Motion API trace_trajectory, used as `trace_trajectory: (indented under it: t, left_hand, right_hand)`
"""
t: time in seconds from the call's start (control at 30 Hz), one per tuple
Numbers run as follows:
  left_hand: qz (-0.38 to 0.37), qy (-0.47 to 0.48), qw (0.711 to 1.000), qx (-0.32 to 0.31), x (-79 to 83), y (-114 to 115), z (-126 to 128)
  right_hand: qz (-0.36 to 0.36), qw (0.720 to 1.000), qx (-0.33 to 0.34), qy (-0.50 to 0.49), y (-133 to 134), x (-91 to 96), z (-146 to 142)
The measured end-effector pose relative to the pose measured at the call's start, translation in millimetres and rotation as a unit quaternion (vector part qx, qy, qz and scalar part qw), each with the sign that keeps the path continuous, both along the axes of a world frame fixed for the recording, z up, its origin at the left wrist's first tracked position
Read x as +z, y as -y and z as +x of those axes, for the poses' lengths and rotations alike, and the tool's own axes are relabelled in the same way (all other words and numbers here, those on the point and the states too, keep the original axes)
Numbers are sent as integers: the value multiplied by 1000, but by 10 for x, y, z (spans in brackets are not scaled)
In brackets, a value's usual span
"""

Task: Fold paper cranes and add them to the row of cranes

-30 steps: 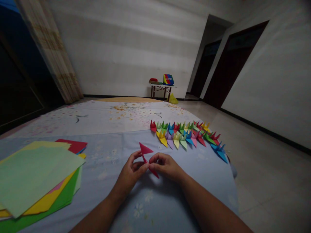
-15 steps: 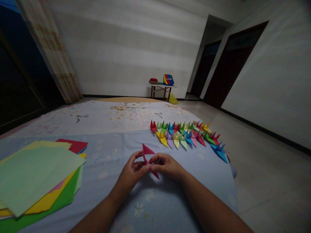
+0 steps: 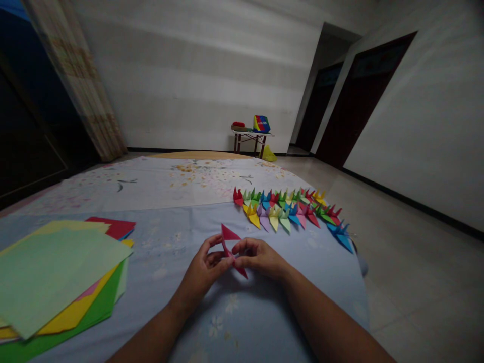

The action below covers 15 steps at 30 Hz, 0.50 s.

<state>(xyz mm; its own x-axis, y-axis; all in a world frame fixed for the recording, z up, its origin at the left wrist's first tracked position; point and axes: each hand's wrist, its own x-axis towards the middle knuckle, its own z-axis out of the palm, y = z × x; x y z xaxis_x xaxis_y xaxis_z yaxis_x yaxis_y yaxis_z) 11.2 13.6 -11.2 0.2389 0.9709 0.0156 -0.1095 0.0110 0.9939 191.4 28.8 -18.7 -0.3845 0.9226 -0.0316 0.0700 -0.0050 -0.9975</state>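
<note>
A pinkish-red folded paper piece (image 3: 230, 233) is held between both hands above the blue floral cloth, one pointed flap up and another pointing down. My left hand (image 3: 208, 262) pinches it from the left, thumb near the middle. From the right, my right hand (image 3: 259, 257) grips the same paper with thumb and curled fingers close to its centre; the fingertips partly hide the folds. Beyond my hands, rows of folded paper cranes (image 3: 274, 217) in many colours stand on the cloth, with a blue crane (image 3: 341, 236) at the right end.
On the left lies a stack of coloured paper sheets (image 3: 71, 267), pale green on top. The round table's cloth (image 3: 181, 297) ends at the right over a tiled floor (image 3: 408, 282). Against the far wall, a small table (image 3: 252, 134) bears a colourful box (image 3: 261, 124).
Almost nothing differs: the view has shifted very slightly, while both hands and the pinkish-red paper keep the same pose.
</note>
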Motion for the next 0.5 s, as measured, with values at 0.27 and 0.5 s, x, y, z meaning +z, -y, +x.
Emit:
trace_trajectory:
  t: [0.27, 0.5]
  left_hand:
    - [12, 10, 1000, 13, 18, 7, -1]
    - [30, -8, 999, -15, 10, 16, 14]
  right_hand:
    - [95, 995, -18, 16, 16, 36, 13]
    - [325, 924, -119, 161, 80, 98, -36]
